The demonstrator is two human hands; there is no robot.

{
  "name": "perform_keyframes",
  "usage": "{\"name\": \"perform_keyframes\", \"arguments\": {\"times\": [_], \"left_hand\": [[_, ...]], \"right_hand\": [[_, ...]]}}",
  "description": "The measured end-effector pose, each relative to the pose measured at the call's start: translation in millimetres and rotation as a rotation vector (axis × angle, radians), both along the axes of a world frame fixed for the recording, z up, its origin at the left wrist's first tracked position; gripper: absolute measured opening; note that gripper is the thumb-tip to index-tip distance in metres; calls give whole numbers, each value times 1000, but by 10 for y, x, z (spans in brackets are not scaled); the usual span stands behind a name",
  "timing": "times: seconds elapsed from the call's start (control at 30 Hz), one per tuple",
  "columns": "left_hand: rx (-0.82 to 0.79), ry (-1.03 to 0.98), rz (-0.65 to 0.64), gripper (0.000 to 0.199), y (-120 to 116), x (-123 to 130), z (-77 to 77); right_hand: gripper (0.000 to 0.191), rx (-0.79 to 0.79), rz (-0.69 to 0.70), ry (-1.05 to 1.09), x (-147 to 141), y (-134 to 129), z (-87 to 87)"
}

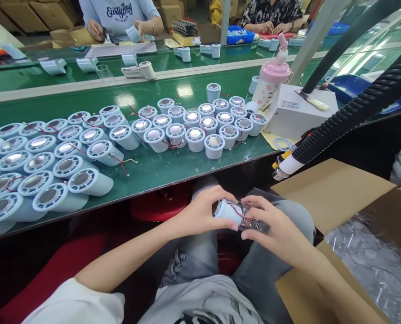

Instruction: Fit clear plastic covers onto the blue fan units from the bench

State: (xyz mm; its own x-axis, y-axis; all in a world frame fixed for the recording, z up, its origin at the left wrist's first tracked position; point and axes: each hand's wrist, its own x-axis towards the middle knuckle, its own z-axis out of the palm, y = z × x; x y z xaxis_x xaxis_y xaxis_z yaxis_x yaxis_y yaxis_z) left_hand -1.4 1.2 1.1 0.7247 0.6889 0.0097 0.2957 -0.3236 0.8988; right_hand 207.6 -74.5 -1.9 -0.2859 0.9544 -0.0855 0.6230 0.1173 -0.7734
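Observation:
Above my lap, my left hand (214,211) grips a light blue cylinder (228,213) with a red wire along its side. My right hand (266,220) has its fingers wrapped round a dark, translucent part (257,225) at the cylinder's right end. The two parts touch; whether they are joined I cannot tell. Many similar light blue cylinders (214,146) stand or lean in rows on the green table (153,173), several with red wires trailing.
A black ribbed hose (355,99) with a metal tip hangs at the right, near a grey metal box (295,110) and a pink-lidded cup (271,81). An open cardboard box (335,193) holds clear plastic parts (372,265). Two people work across the table.

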Motion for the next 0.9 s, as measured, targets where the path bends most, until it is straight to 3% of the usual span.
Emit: {"name": "perform_keyframes", "arguments": {"times": [0.1, 0.3, 0.43, 0.5, 0.57, 0.63, 0.7, 0.8, 0.9], "left_hand": [[51, -87, 39, 63, -7, 1, -105], [124, -154, -34, 62, -5, 17, -338], [-101, -191, -129, 69, -41, 33, -343], [-276, -221, -109, 68, -69, 41, -314], [-447, -267, -54, 67, -94, 45, -288], [-570, -296, -3, 68, -112, 38, -269], [-633, -293, 4, 69, -120, 18, -249], [-586, -232, -41, 73, -116, -23, -205], [-403, -190, -57, 75, -112, -57, -153]], "right_hand": [[20, -8, -57, 141, -8, -9, 20], [35, -31, -245, 319, 30, -3, -30], [34, -170, -326, 600, 105, 35, -94], [27, -178, -288, 691, 135, 42, -115], [4, -98, -177, 607, 150, 26, -130], [28, 36, -82, 414, 151, -10, -148], [39, 138, -43, 263, 147, -50, -166], [37, 123, -6, 265, 148, -87, -176], [37, 10, -6, 347, 154, -94, -147]]}}
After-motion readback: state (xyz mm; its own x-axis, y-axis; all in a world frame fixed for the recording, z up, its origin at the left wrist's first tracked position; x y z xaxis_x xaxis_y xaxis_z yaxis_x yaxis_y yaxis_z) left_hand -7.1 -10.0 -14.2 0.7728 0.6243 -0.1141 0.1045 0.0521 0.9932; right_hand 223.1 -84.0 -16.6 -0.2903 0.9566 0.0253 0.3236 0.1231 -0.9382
